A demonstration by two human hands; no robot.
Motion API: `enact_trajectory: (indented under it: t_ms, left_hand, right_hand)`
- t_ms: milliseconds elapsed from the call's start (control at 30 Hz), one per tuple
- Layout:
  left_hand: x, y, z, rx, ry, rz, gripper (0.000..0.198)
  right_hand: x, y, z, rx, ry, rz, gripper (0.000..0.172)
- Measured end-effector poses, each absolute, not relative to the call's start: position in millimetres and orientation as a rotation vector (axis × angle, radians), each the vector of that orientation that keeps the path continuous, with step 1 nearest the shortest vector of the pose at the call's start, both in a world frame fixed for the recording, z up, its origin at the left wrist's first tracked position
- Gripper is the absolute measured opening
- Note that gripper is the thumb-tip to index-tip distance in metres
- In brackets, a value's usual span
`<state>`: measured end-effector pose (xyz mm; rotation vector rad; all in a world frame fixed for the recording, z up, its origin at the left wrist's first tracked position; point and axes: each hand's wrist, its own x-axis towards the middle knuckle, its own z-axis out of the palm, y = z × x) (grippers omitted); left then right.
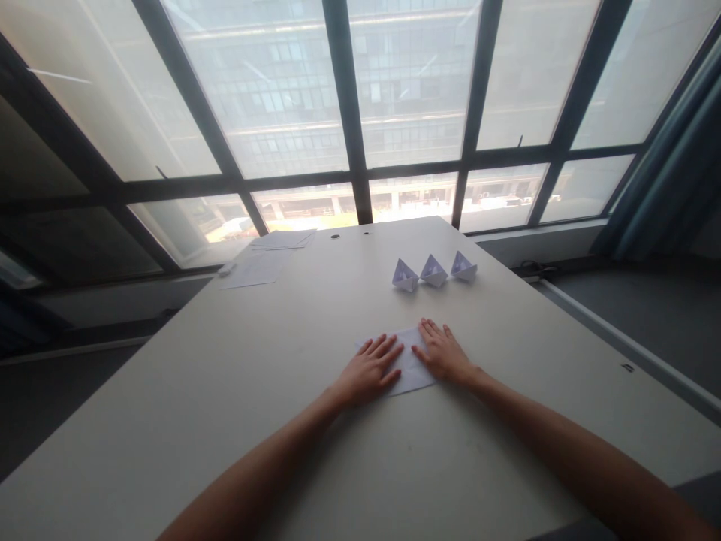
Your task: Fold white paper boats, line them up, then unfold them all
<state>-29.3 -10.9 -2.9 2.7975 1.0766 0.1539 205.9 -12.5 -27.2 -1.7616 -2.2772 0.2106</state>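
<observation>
A white sheet of paper [406, 362] lies flat on the pale table [236, 391]. My left hand [369, 370] presses on its left part with fingers stretched out flat. My right hand [444, 352] rests on its right part, fingers also flat and spread. Both hands hold nothing. Beyond the sheet stand three small folded white paper boats in a row: left boat [405, 276], middle boat [433, 270], right boat [463, 267].
Loose white sheets [257, 268] and a further stack [285, 240] lie at the table's far left corner. A big window with dark frames [349, 113] rises behind the table. A curtain [670, 180] hangs at the right. Grey floor lies on both sides.
</observation>
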Motion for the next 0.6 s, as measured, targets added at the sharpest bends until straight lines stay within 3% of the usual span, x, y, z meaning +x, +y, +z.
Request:
enact_trajectory:
  t_ms: [600]
  left_hand:
    - [-31,-10,-2,2.788,1.031,0.124,0.060]
  right_hand:
    - [216,-5,-20,-1.582,-2.010,0.227,0.043]
